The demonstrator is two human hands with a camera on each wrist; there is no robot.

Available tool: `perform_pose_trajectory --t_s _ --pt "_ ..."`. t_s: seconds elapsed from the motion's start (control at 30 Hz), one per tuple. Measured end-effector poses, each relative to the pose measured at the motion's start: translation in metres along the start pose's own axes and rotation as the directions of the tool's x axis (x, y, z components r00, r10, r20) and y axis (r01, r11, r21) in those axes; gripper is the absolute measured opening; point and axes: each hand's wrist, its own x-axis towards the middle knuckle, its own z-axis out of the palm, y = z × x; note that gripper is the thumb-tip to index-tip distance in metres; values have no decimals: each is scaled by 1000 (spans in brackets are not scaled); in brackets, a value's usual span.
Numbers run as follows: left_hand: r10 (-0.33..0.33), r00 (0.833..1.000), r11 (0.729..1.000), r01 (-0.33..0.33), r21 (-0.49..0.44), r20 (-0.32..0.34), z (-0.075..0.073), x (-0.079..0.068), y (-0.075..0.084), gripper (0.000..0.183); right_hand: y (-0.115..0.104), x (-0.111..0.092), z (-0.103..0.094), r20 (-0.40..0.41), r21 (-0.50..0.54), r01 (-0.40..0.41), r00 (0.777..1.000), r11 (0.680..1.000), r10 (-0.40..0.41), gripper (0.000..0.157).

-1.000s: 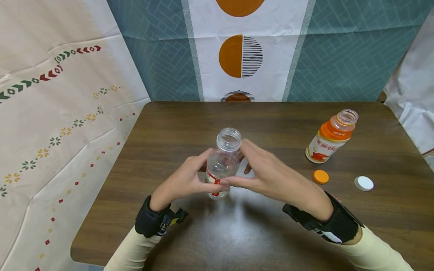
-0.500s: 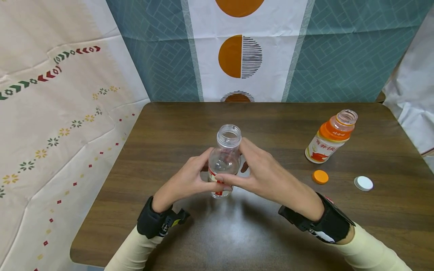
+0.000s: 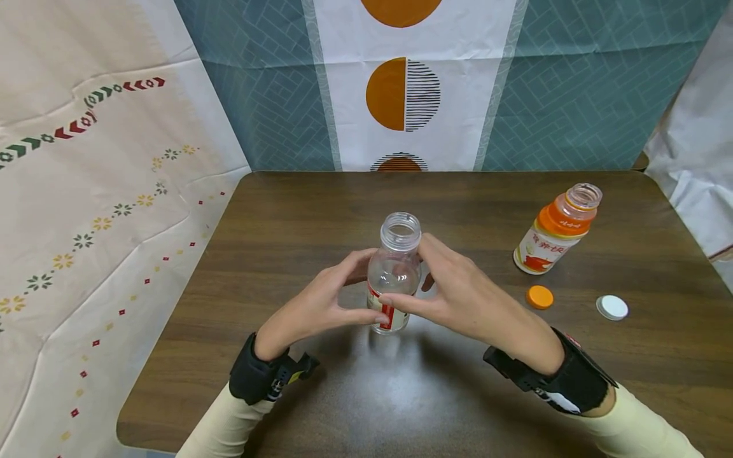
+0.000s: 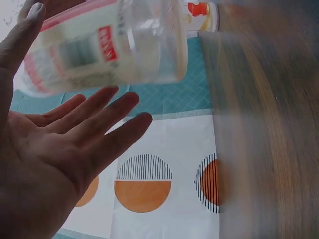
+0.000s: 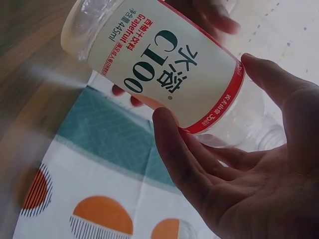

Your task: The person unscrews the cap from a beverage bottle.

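Compared with the frame half a second earlier, the bottle (image 3: pixel 393 275) has shifted slightly to your right and a little farther from you; both hands have moved with it. The orange bottle (image 3: pixel 557 229), the orange cap (image 3: pixel 540 297) and the white cap (image 3: pixel 612 307) have not moved on the table (image 3: pixel 298 216).

Your right hand (image 3: pixel 464 299) holds the bottle. Its thumb lies across the near side at the red-and-white label, and its fingers curve round the far side. In the right wrist view the thumb and a finger press on the label edge, with the palm open behind the bottle and not touching it.

Your left hand (image 3: pixel 321 302) is at the bottle's left side. Its thumb tip meets the label low down, next to your right thumb, and its fingers reach behind the shoulder. In the left wrist view the fingers are straight and spread, with a visible gap between them and the bottle; only the thumb lies near its wall. This hand steadies the bottle rather than clasps it.

The bottle stands upright at the middle of the table, uncapped, between both palms. Whether its base rests on the surface or sits just above it cannot be determined. The orange bottle and both caps lie well apart to the right.
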Motion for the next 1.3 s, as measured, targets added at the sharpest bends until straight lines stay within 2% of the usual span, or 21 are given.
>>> perform_pose_trajectory --t_s 0.13,0.3,0.5,0.77,0.87,1.1,1.23,1.3 --pt "23 1000 1000 -23 -1 5 0 0 -6 83 5 -9 -7 8 -25 -54 998 998 55 68" --pt "32 999 999 -32 -36 -5 -2 1 8 77 10 -21 -18 -3 -41 -124 992 991 124 68" --pt "52 998 998 -53 -42 -20 -6 3 10 74 19 -40 -33 -21 -76 -186 983 980 185 69" --pt "81 996 996 -82 -25 -45 -12 1 6 66 35 -76 -56 -81 -167 -322 946 932 312 66" --pt "73 996 997 -74 -17 -47 -12 1 5 64 42 -88 -65 -111 -172 -338 940 925 323 65" --pt "52 998 999 -53 -7 -40 -10 3 4 61 52 -116 -84 -185 -220 -406 910 887 371 64" --pt "51 998 999 -52 -1 -39 -9 4 3 60 54 -131 -94 -216 -262 -400 911 878 350 67" --pt "53 998 999 -53 1 -39 -8 5 3 60 54 -138 -100 -223 -257 -420 902 870 370 66"
